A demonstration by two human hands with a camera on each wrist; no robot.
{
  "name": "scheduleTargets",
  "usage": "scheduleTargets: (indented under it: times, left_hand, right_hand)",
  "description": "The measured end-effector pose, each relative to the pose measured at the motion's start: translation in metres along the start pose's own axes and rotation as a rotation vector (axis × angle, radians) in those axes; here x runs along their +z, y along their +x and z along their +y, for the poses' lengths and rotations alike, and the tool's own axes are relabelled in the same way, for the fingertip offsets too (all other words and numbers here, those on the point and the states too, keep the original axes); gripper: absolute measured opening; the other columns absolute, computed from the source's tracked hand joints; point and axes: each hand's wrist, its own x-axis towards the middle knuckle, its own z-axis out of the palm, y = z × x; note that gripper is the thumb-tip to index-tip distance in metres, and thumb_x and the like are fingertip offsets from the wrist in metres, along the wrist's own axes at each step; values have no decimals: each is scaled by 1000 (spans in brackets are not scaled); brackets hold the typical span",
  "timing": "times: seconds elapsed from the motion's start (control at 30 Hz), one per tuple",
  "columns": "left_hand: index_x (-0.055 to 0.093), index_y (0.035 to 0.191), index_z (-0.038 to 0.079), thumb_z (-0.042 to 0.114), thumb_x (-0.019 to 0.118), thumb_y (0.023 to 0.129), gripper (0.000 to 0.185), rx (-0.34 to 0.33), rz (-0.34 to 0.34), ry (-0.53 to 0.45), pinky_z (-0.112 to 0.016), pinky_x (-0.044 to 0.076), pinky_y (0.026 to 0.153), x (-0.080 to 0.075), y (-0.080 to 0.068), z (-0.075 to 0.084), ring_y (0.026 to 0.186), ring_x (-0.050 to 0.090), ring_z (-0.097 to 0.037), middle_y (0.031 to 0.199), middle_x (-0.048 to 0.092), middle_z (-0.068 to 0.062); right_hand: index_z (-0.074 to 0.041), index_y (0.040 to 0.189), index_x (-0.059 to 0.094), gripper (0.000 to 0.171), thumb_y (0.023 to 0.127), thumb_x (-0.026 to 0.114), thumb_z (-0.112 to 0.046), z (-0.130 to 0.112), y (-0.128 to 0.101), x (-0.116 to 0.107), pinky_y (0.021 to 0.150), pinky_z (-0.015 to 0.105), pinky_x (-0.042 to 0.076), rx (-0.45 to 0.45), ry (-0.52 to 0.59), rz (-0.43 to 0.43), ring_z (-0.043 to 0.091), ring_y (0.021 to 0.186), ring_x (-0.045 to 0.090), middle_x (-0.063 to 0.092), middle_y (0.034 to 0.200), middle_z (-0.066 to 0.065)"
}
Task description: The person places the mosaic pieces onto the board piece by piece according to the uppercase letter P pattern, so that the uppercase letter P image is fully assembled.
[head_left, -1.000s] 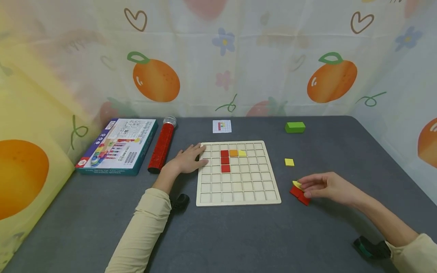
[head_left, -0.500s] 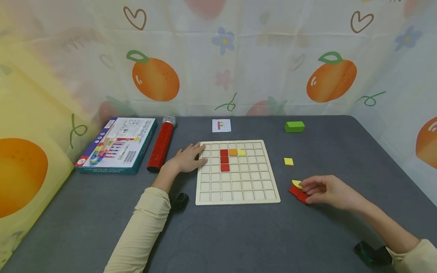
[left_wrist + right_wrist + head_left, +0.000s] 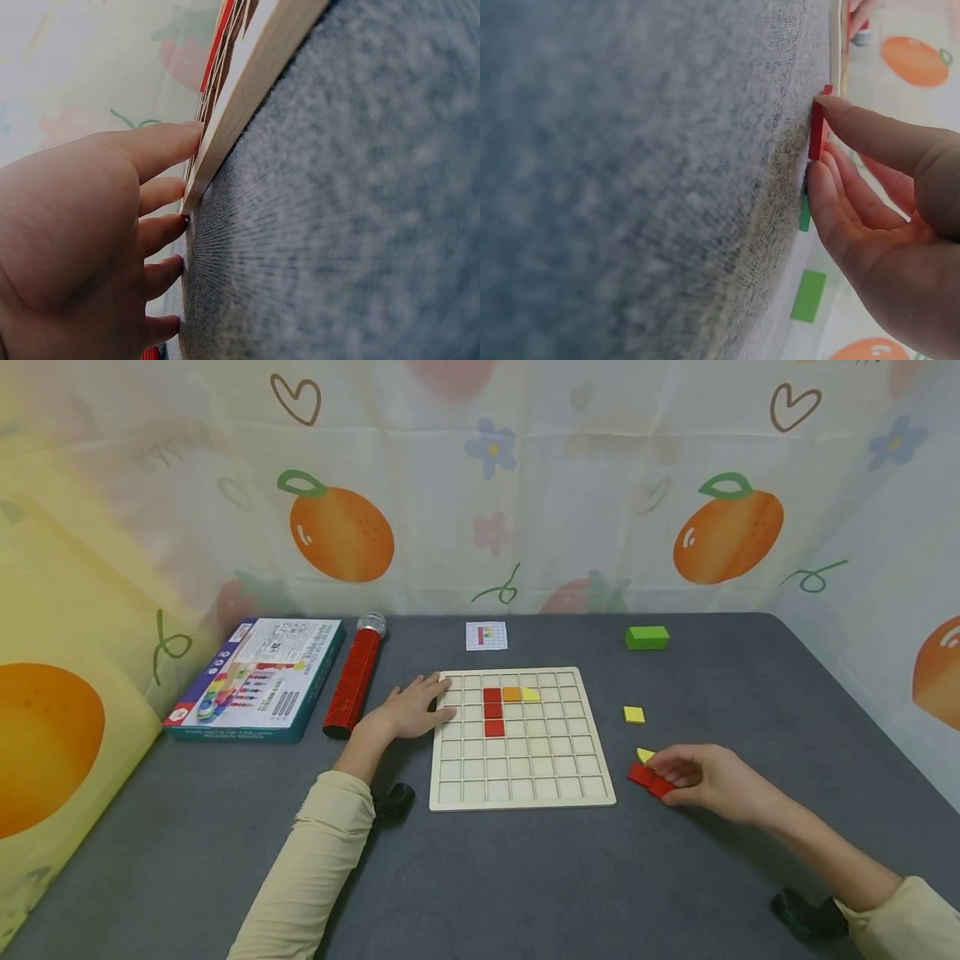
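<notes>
My left hand (image 3: 411,708) rests on the upper left edge of a pale wooden grid board (image 3: 525,792), fingers spread. In the left wrist view its thumb and fingertips touch the board's rim (image 3: 232,105). Set in the grid are red tiles (image 3: 494,727) in a column, an orange tile (image 3: 512,694) and a yellow tile (image 3: 531,694). Right of the board, my right hand (image 3: 712,781) pinches red tiles (image 3: 649,779) at the tabletop. The right wrist view shows a red tile (image 3: 817,131) between thumb and finger. A yellow piece (image 3: 644,756) beside them is partly hidden by the fingers.
A loose yellow square (image 3: 633,715) lies behind the right hand, and a green block (image 3: 647,638) farther back. A small pattern card (image 3: 486,636) sits behind the board. At left are a red microphone (image 3: 354,681) and a flat box (image 3: 258,681).
My right hand has shifted slightly left, toward the board, and the red tiles and the yellow piece beside them moved with it. The left hand stays on the board.
</notes>
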Motion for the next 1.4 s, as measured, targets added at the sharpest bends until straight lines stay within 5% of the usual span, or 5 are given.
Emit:
scheduleTargets:
  times: [0.9,1.4]
  left_hand:
    - [22,152,8,38,47,99,66,-4,6,12,-60,7,109,0,-1,0,143,7,-36,157,13,-16]
    - [21,153,9,39,47,99,67,-9,5,23,-59,8,109,2,2,-2,143,7,-35,157,13,-15]
  right_hand:
    - [-5,106,68,27,80,75,-3,-10,33,5,61,26,49,-36,-75,6,13,72,56,59,84,-2]
    - [2,110,64,26,87,70,-7,-5,42,-4,63,30,51,27,122,1,20,75,63,66,87,6]
